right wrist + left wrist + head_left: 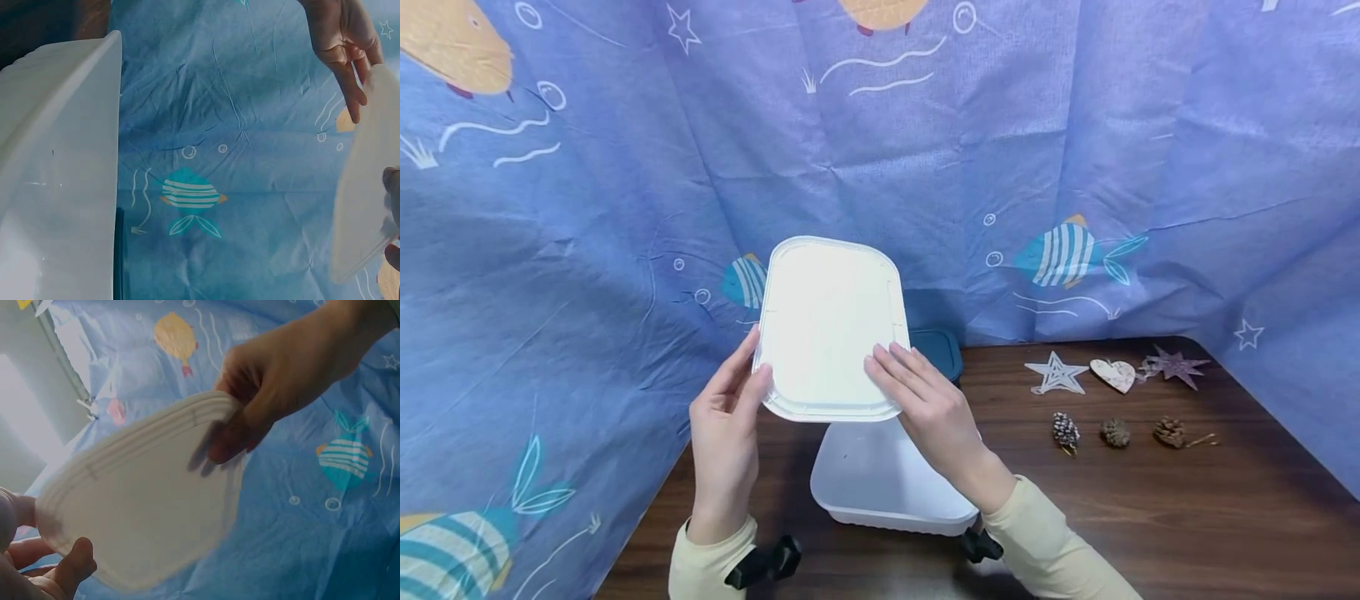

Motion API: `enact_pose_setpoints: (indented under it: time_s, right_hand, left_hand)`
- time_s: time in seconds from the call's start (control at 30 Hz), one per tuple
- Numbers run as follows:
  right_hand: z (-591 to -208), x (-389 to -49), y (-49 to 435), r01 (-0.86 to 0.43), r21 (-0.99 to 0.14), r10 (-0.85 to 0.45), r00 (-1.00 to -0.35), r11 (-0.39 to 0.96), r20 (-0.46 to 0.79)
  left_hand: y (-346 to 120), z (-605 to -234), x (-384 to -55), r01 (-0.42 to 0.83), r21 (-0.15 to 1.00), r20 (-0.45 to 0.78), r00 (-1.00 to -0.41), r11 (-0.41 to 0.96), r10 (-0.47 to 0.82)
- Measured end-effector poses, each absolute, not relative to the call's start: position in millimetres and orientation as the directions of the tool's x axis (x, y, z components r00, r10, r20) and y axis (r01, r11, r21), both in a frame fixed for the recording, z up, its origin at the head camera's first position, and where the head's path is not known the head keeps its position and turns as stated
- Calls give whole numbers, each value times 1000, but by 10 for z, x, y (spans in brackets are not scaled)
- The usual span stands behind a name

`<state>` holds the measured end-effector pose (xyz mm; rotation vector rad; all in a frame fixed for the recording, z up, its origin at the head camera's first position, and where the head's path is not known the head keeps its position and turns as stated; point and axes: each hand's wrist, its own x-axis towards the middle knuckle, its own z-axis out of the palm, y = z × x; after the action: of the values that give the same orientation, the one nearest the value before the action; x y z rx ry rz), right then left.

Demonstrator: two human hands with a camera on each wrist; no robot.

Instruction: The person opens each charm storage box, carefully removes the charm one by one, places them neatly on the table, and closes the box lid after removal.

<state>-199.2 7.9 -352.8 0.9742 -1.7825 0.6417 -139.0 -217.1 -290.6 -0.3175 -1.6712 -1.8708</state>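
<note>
A white rounded rectangular lid (827,317) is held up over a white plastic box (880,475), its flat face toward the head camera. My left hand (727,433) grips the lid's lower left edge, thumb on the near face. On the lower right, my right hand (936,408) lays its fingers over the near face. In the left wrist view, the right thumb (234,440) presses the other face, so the lid (144,500) is pinched between. Below, the open box stands on the table, partly hidden by the right hand and lid; its inner wall (75,162) shows in the right wrist view.
Behind the box lies a dark teal lid (938,352), partly covered. On the right of the brown table (1120,517) are a white star (1057,374), a heart (1112,375), a purplish star (1176,367) and several pine cones (1116,432). Blue fish-print cloth (925,192) surrounds the table.
</note>
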Motion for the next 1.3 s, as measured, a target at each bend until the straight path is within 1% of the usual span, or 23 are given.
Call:
enact_pose_setpoints:
  time_s: [0.13,0.3,0.47,0.53,0.7,0.8,0.9,1.0,1.1,1.23,1.3]
  right_hand:
    - [-3526,-1995,90,-847,3,-316,-195,531,929]
    - [-3515,-1990,103,-871,-69,-290,-235,486,928]
    - [-3480,-1969,133,-910,-194,-209,-284,367,936]
    - [-3457,-1946,153,-918,-250,-177,-313,308,933]
    - [-3376,-1835,203,-918,-372,-139,-390,137,910]
    - [-3317,-1752,216,-905,-423,-143,-424,42,894]
    - [-3272,-1677,209,-896,-444,-145,-436,-22,888]
    - [-3256,-1607,195,-889,-457,-143,-448,-40,883]
    - [-3270,-1539,185,-866,-498,-145,-486,-54,862]
    - [-3307,-1468,174,-813,-571,-168,-551,-114,818]
    - [-3329,-1447,169,-782,-604,-191,-576,-155,795]
  left_hand:
    - [-2137,-2890,-1357,617,785,592,-773,-57,-228]
    - [-2114,-2881,-1372,677,733,661,-732,-67,-168]
    - [-2152,-2883,-1414,704,710,699,-702,19,-138]
    - [-2177,-2889,-1439,706,706,705,-695,50,-143]
    - [-2244,-2912,-1512,715,698,709,-681,44,-182]
    - [-2281,-2920,-1550,712,702,700,-683,26,-209]
    - [-2319,-2928,-1585,694,720,681,-696,32,-227]
    - [-2358,-2947,-1622,664,745,657,-714,64,-242]
    - [-2392,-2978,-1668,648,757,644,-722,79,-253]
    - [-2430,-3040,-1732,670,743,652,-717,17,-247]
    - [-2448,-3071,-1753,693,721,670,-703,-19,-237]
